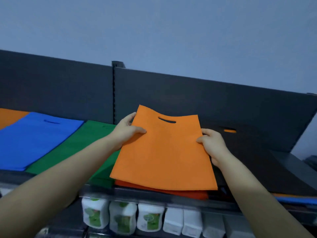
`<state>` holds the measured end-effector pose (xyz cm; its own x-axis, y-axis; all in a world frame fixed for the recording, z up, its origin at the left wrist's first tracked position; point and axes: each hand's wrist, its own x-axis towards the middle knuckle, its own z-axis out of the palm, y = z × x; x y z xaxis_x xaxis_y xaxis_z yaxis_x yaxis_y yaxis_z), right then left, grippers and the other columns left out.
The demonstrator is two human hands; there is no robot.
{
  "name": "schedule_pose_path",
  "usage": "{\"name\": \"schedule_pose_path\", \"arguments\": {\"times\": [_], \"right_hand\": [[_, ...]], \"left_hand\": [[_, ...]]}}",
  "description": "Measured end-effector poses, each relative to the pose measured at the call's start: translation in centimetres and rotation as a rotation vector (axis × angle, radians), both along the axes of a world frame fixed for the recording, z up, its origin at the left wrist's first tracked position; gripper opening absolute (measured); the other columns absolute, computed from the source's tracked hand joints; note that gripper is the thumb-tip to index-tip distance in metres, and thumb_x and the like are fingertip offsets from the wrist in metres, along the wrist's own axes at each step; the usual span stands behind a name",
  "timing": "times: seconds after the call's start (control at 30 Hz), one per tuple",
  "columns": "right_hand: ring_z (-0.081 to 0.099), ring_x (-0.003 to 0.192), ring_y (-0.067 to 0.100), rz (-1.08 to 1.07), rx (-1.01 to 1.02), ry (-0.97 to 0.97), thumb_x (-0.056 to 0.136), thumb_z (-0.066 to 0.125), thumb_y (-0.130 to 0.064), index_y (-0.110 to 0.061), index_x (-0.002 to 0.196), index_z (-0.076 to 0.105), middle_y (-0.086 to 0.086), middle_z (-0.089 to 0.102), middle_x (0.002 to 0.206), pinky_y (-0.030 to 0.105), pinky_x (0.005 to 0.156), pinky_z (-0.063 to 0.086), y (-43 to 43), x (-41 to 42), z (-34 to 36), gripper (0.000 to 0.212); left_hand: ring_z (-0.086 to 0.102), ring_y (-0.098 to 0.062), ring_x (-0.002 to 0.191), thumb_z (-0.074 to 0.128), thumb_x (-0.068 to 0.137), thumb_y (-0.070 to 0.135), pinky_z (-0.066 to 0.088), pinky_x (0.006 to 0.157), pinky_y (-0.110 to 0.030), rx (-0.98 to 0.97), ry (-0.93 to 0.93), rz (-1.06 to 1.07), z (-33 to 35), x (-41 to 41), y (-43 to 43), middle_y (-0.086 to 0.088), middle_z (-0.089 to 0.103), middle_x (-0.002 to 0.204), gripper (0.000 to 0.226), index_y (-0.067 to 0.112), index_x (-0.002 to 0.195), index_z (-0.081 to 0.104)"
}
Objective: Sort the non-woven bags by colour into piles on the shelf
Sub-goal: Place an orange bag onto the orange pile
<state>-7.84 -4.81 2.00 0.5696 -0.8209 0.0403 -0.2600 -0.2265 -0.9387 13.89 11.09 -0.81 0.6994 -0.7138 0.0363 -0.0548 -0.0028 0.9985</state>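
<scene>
An orange non-woven bag (163,152) with a cut-out handle sits at the centre, held by its two side edges. My left hand (127,130) pinches its left edge and my right hand (211,143) pinches its right edge. Under it lies a darker red-orange pile (171,191). A green pile (82,146) lies to the left, then a blue pile (34,140), then an orange pile (8,117) at the far left. A black pile (257,155) lies to the right, with orange showing through its handle slot.
The top shelf (154,197) has a dark back panel (205,98) with an upright post (113,90). Blue and orange bag edges (298,199) stick out under the black pile. White bottles (123,219) with green labels stand on the shelf below.
</scene>
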Motion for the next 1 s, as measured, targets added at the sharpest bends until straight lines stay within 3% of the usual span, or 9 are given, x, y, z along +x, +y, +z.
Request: {"name": "schedule_pose_path", "arguments": {"times": [0.1,0.2,0.33,0.43,0.53,0.63,0.73,0.87,1.0], "right_hand": [[0.058,0.076,0.027,0.016,0.036,-0.054,0.088,0.048,0.003,-0.018,0.099,0.068,0.010,0.069,0.086,0.033,0.063,0.048,5.0,5.9,-0.5,0.031],[0.056,0.073,0.025,0.009,0.086,-0.093,0.089,0.048,0.002,-0.014,0.110,0.065,0.007,0.066,0.083,0.028,0.057,0.044,10.5,12.7,-2.0,0.032],[0.053,0.069,0.023,-0.004,0.106,-0.090,0.088,0.046,0.003,-0.011,0.112,0.063,0.009,0.062,0.081,0.028,0.055,0.039,17.7,22.1,-3.0,0.033],[0.049,0.055,0.017,0.045,0.045,-0.051,0.086,0.047,0.000,-0.012,0.122,0.058,0.011,0.060,0.075,0.025,0.049,0.036,21.7,27.8,-2.9,0.040],[0.058,0.066,0.020,0.089,0.052,0.000,0.086,0.053,-0.003,-0.013,0.133,0.050,0.017,0.070,0.095,0.030,0.057,0.045,24.0,31.1,-2.7,0.048],[0.057,0.072,0.024,0.100,0.057,0.043,0.083,0.054,-0.001,-0.013,0.135,0.047,0.018,0.068,0.101,0.035,0.062,0.045,24.4,33.5,-2.9,0.054],[0.058,0.075,0.025,0.123,0.066,0.075,0.082,0.055,0.001,-0.015,0.129,0.047,0.016,0.067,0.096,0.036,0.065,0.046,24.8,35.5,-3.8,0.050],[0.049,0.063,0.022,0.104,0.102,0.064,0.075,0.053,0.003,-0.010,0.085,0.049,0.007,0.052,0.071,0.030,0.056,0.038,27.1,37.7,-4.0,0.017],[0.039,0.055,0.019,0.130,0.159,0.028,0.070,0.048,0.005,-0.014,0.070,0.038,0.003,0.039,0.062,0.027,0.051,0.030,31.1,42.0,-4.0,0.022]], "left_hand": [[0.064,-0.016,0.099,0.073,0.082,0.007,0.052,0.071,-0.032,0.022,-0.037,0.007,-0.4,4.8,5.0,0.008,0.058,0.125,0.077,0.031,0.145,0.036],[0.065,-0.015,0.094,0.070,0.084,0.007,0.051,0.067,-0.030,0.064,-0.038,0.024,-1.1,11.0,10.9,0.010,0.062,0.113,0.059,0.034,0.130,0.045],[0.066,-0.022,0.095,0.072,0.081,0.013,0.054,0.067,-0.034,0.166,-0.035,0.070,-1.6,19.3,17.8,0.001,0.062,0.117,0.073,0.032,0.142,0.038],[0.066,-0.020,0.090,0.071,0.082,0.011,0.053,0.065,-0.032,0.223,-0.038,0.085,-1.8,23.3,21.0,0.001,0.062,0.109,0.071,0.029,0.141,0.037],[0.065,-0.014,0.088,0.070,0.081,0.006,0.051,0.064,-0.026,0.292,-0.153,0.076,-1.8,25.5,23.4,0.003,0.064,0.105,0.075,0.024,0.144,0.034],[0.066,-0.017,0.094,0.073,0.077,0.006,0.054,0.074,-0.030,0.328,-0.192,0.076,-1.9,28.0,25.0,0.001,0.066,0.111,0.085,0.026,0.148,0.030],[0.066,-0.017,0.091,0.072,0.079,0.002,0.054,0.073,-0.030,0.302,-0.135,0.131,-2.0,29.8,26.9,-0.001,0.067,0.107,0.082,0.024,0.147,0.032],[0.057,-0.009,0.074,0.070,0.083,0.000,0.047,0.056,-0.023,0.285,-0.062,0.189,-1.7,32.9,30.5,0.008,0.054,0.091,0.075,0.016,0.146,0.034],[0.052,-0.018,0.098,0.076,0.080,0.010,0.043,0.079,-0.031,0.294,-0.049,0.226,-2.4,38.2,35.1,0.001,0.043,0.125,0.084,0.023,0.149,0.031]]}}
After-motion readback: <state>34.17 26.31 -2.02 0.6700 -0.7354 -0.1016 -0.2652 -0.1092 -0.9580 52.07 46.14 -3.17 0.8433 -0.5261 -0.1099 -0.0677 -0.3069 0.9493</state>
